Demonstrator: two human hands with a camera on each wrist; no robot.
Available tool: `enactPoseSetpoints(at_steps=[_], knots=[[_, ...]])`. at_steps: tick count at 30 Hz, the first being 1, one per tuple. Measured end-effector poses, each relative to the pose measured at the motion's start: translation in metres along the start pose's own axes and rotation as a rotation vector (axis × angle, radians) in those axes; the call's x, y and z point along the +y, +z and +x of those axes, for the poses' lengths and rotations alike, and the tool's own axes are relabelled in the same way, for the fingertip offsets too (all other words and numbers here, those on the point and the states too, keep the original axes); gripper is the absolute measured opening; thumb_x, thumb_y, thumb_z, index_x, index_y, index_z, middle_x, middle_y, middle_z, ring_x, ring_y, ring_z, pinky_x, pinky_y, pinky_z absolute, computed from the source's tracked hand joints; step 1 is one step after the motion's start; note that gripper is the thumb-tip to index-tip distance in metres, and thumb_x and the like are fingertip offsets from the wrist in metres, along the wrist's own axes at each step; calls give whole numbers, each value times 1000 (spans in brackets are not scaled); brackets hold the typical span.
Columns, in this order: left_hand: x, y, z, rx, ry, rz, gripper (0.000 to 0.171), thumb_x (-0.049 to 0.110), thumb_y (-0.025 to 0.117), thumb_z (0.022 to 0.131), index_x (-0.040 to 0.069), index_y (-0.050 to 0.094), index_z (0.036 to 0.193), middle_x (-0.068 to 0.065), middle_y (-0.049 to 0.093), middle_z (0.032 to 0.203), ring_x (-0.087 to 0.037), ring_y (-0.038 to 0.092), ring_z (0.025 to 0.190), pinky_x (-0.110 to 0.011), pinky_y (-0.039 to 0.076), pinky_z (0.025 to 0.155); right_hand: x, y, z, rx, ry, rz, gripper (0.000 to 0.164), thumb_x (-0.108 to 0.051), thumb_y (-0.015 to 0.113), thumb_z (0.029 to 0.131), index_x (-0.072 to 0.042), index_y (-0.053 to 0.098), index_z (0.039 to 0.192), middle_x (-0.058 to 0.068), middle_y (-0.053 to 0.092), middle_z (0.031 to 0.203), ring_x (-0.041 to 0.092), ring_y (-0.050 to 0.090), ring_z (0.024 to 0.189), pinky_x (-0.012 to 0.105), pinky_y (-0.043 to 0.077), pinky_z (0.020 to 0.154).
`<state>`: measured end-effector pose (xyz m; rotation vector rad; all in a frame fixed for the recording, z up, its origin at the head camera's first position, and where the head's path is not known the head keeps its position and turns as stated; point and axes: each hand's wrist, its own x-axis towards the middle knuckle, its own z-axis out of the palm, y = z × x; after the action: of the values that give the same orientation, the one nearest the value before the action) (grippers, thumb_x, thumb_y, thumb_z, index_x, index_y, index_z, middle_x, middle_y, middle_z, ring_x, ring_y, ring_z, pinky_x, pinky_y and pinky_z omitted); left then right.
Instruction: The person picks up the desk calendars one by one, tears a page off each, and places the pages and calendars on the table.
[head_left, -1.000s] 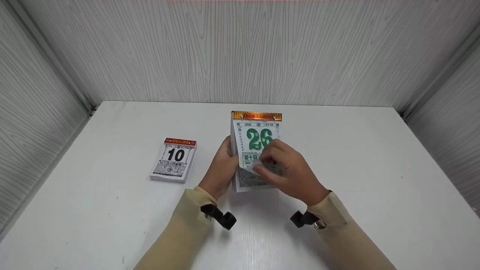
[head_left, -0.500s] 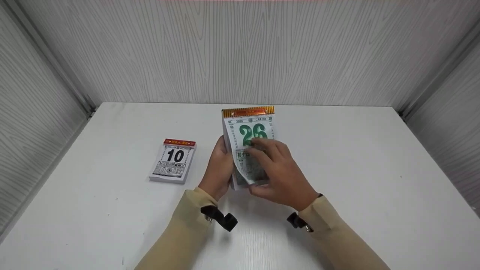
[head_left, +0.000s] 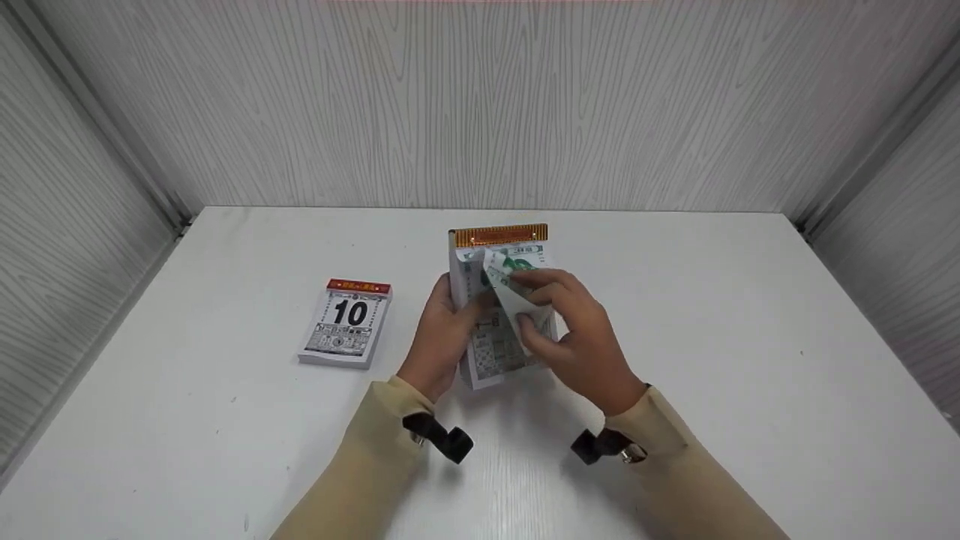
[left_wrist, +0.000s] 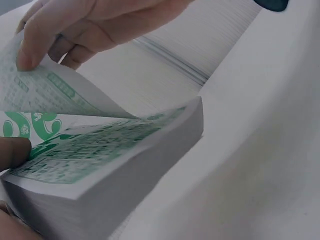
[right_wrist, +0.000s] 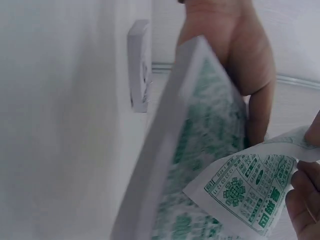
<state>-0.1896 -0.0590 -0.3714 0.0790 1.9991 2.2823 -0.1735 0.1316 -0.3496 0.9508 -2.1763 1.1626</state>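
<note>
A thick tear-off calendar pad (head_left: 487, 360) with a gold top band lies tilted at the middle of the white table (head_left: 712, 315). My left hand (head_left: 457, 315) grips its left edge, thumb across the front page. My right hand (head_left: 529, 300) pinches the top sheet (head_left: 510, 281), which bears a green number and is curled up toward the band. In the left wrist view the pad (left_wrist: 125, 165) shows its thick edge, the lifted sheet (left_wrist: 50, 90) rising under the right fingers (left_wrist: 75, 25). The right wrist view shows the raised sheet (right_wrist: 250, 185) above the pad (right_wrist: 200, 150).
A smaller calendar pad (head_left: 346, 322) with a red band and a black "10" lies flat to the left, also visible as the small pad (right_wrist: 139, 65) in the right wrist view. Grey wood-grain walls (head_left: 480, 97) close the table on three sides.
My right hand has peeled the green "26" sheet up from its lower edge toward the gold band. The left hand's thumb now lies across the page beneath. The small pad has not moved.
</note>
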Motion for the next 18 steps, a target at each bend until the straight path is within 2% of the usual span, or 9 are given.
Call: enactPoseSetpoints(at_steps=[3,6,8,10,14,16,18], knots=[[-2,0,1,-11,-5,16,48,24,59,106,15,40,148,-5,58,140,-23,59,130,-45,43,113,-2,-7,3,71,120,154,11,3,63,98,1,59,108,8,69,121,18,65,111,32,53,94],[-2,-1,2,-17,-22,1,46,25,58,106,15,40,147,-6,60,138,-23,60,129,-45,43,113,-4,-14,6,137,250,328,13,1,53,103,5,55,116,12,67,114,20,65,103,30,52,91],[-2,-1,2,-19,-33,-11,46,30,56,107,16,40,147,-6,62,137,-22,61,128,-45,44,112,-5,-17,8,167,320,450,17,0,47,105,5,51,121,15,63,116,22,63,105,31,52,91],[-2,-1,2,-22,-39,-9,47,37,54,107,17,39,148,-5,63,137,-21,62,127,-46,44,111,-4,-20,10,177,368,547,23,-1,47,105,4,48,127,16,60,118,23,60,107,32,52,92],[-2,0,0,-35,-45,32,50,49,47,108,19,37,147,-3,63,136,-19,61,127,-46,42,112,-3,-25,12,145,452,599,38,-7,61,103,0,48,138,16,59,119,24,59,105,36,53,90],[-1,1,0,-56,-48,34,49,49,44,109,19,36,147,-4,63,136,-20,60,128,-46,41,112,-1,-30,14,113,523,592,43,-12,67,102,-3,51,140,15,62,120,24,61,105,37,54,89],[-1,1,-1,-83,-50,17,48,47,41,110,18,35,147,-6,62,137,-22,59,129,-46,41,112,0,-35,17,78,593,605,41,-16,69,101,-4,56,138,14,64,121,23,62,105,36,54,89]])
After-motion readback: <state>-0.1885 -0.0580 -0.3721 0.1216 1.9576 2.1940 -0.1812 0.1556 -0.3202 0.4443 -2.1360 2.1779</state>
